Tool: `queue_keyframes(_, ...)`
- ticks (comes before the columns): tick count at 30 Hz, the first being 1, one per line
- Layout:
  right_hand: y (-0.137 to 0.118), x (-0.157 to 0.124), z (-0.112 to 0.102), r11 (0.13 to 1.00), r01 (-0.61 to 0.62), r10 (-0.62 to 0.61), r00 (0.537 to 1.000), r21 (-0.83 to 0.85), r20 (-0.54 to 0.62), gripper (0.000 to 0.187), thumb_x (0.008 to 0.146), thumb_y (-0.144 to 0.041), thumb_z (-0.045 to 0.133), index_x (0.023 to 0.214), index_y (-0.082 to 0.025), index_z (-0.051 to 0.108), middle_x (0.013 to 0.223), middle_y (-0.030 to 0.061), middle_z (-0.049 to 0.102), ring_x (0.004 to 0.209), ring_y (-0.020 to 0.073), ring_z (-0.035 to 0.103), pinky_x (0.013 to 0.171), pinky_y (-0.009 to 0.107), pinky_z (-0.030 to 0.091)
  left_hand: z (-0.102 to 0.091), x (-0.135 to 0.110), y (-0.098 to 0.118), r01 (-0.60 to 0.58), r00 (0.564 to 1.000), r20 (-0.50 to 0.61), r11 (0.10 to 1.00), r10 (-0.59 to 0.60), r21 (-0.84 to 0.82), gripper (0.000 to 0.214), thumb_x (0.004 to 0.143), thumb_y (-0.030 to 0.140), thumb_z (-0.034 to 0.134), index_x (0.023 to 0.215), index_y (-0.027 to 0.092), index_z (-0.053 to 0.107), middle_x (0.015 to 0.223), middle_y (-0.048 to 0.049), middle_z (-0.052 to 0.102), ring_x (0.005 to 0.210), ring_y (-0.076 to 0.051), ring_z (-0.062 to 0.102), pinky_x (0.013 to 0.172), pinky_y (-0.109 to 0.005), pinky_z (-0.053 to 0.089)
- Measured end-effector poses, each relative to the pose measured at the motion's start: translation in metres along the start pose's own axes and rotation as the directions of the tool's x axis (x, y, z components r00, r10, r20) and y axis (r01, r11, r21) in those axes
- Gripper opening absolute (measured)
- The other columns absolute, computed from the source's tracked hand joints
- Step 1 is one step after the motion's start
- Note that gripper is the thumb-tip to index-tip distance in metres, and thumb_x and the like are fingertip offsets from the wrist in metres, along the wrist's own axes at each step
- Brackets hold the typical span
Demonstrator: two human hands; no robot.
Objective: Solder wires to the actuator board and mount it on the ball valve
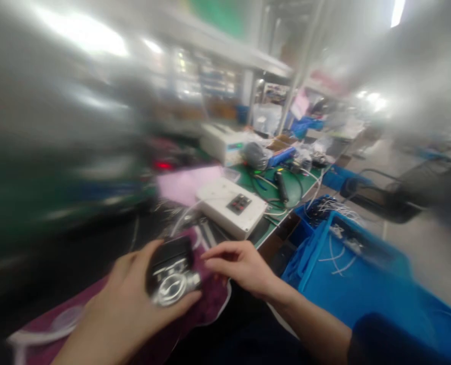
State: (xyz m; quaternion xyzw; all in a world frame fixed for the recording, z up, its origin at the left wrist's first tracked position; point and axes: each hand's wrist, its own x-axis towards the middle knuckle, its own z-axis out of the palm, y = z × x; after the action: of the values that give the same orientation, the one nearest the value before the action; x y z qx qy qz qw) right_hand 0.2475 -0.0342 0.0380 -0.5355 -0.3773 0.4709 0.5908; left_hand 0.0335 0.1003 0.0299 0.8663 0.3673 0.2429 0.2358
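My left hand [122, 299] grips a black block-shaped device with a round silver part [172, 289] on its near face, fingers on one side and thumb on the other. The device is tilted and a little blurred. Just to its right is my right hand [240, 266], thumb and fingers pinched together and apart from the device. Whatever lies between those fingertips is hidden or too small to make out. Beneath both hands is a dark red cloth [210, 301] with a pale edge.
A white box with black switches [229, 205] stands on the green bench beyond my hands. Behind it are a pink sheet [189, 185], a white instrument [225, 144] and tangled cables [282, 185]. Blue bins [362, 284] with white wires stand right of the bench edge.
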Motion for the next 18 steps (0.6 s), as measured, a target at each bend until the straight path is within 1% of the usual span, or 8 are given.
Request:
queue_keyframes(1,0.000,-0.002,0.000,1.000,0.001,-0.001,1.000,0.005,-0.012,0.040,0.083,-0.051,0.087,0.108,-0.020,0.081,0.082,0.0007,0.074,0.065,0.0106,0.060,0.063,0.023,0.049,-0.004,-0.004,0.012,0.074,0.997,0.007,0.990,-0.075,0.120,0.106,0.063,0.070,0.087,0.151,0.034,0.042,0.140,-0.0120,0.054,0.118,-0.052,0.069,0.098,-0.064,0.058)
queue_keyframes(2,0.001,-0.003,0.000,1.000,0.003,-0.003,1.000,0.000,-0.023,0.036,0.084,-0.048,0.087,0.106,-0.020,0.079,0.085,0.0004,0.074,0.067,0.0105,0.061,0.063,0.023,0.049,-0.007,-0.006,0.022,0.100,0.994,0.036,0.981,-0.108,0.166,0.106,0.066,0.072,0.085,0.153,0.031,0.041,0.141,-0.0128,0.054,0.118,-0.047,0.070,0.100,-0.060,0.059)
queue_keyframes(3,0.001,-0.003,0.000,1.000,0.006,-0.006,0.999,-0.008,-0.036,0.033,0.085,-0.047,0.086,0.103,-0.020,0.078,0.082,-0.0007,0.072,0.066,0.0102,0.060,0.063,0.022,0.049,-0.009,-0.007,0.029,0.099,0.991,0.074,0.980,-0.113,0.175,0.109,0.066,0.075,0.084,0.154,0.029,0.039,0.144,-0.0135,0.053,0.119,-0.045,0.070,0.101,-0.058,0.059)
queue_keyframes(5,0.002,-0.003,-0.001,0.999,0.003,-0.005,0.999,-0.043,-0.039,0.030,0.086,-0.046,0.086,0.097,-0.020,0.076,0.075,-0.0020,0.068,0.063,0.0096,0.058,0.060,0.021,0.047,-0.013,-0.008,0.037,0.103,0.988,0.104,0.985,-0.117,0.137,0.115,0.065,0.075,0.085,0.157,0.028,0.036,0.147,-0.0131,0.053,0.122,-0.041,0.070,0.104,-0.054,0.059)
queue_keyframes(9,0.000,-0.002,0.002,0.989,0.022,-0.029,0.998,-0.145,-0.052,0.030,0.085,-0.045,0.088,0.095,-0.019,0.078,0.079,0.0013,0.071,0.067,0.0118,0.059,0.060,0.023,0.048,-0.017,-0.011,0.040,0.122,0.987,0.096,0.989,-0.130,0.084,0.119,0.061,0.074,0.090,0.158,0.029,0.037,0.144,-0.0132,0.053,0.117,-0.039,0.071,0.100,-0.054,0.060)
queue_keyframes(13,-0.007,0.000,0.010,0.969,0.048,-0.067,0.995,-0.243,-0.072,0.032,0.084,-0.049,0.086,0.096,-0.020,0.080,0.088,0.0047,0.077,0.077,0.0173,0.067,0.070,0.028,0.055,-0.017,-0.013,0.040,0.112,0.989,0.091,0.991,-0.118,0.070,0.118,0.060,0.073,0.091,0.157,0.030,0.039,0.142,-0.0133,0.053,0.116,-0.040,0.071,0.098,-0.055,0.061)
queue_keyframes(15,-0.010,0.003,0.013,0.951,0.061,-0.081,0.995,-0.303,-0.053,0.033,0.086,-0.051,0.084,0.098,-0.020,0.082,0.091,0.0057,0.078,0.080,0.0192,0.069,0.073,0.031,0.056,-0.017,-0.013,0.040,0.110,0.989,0.093,0.991,-0.116,0.072,0.119,0.061,0.074,0.090,0.157,0.030,0.038,0.142,-0.0138,0.052,0.116,-0.041,0.071,0.097,-0.055,0.061)
queue_keyframes(18,-0.010,0.008,0.016,0.932,0.074,-0.083,0.996,-0.355,-0.012,0.031,0.087,-0.050,0.082,0.099,-0.022,0.083,0.093,0.0056,0.080,0.081,0.0197,0.070,0.074,0.031,0.055,-0.017,-0.013,0.039,0.099,0.990,0.091,0.992,-0.106,0.071,0.120,0.061,0.074,0.090,0.158,0.028,0.036,0.143,-0.0144,0.052,0.117,-0.041,0.070,0.096,-0.055,0.061)
